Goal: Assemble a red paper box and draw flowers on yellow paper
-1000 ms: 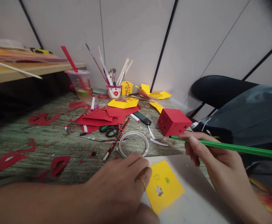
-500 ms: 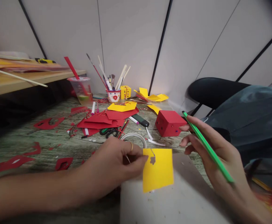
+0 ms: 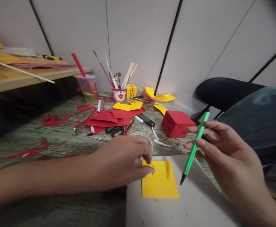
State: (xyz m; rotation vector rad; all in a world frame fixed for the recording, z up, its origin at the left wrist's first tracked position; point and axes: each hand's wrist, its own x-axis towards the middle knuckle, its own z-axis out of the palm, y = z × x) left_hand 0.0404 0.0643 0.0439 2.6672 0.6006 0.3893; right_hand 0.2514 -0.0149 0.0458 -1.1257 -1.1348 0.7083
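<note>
Pinching the top left corner of the yellow paper square (image 3: 160, 184), the left hand (image 3: 126, 160) keeps it flat on the white sheet (image 3: 199, 205). Just right of the square, the right hand (image 3: 223, 151) has its grip closed around a green pen (image 3: 195, 146), long axis steeply tilted, tip down and just off the square's right edge. Farther back on the counter (image 3: 57, 148) sit a tape ring (image 3: 140, 136) and a red box (image 3: 177, 123).

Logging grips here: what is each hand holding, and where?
Right hand holds the green pen mid-barrel; left hand pinches the yellow paper at its top-left corner.
</note>
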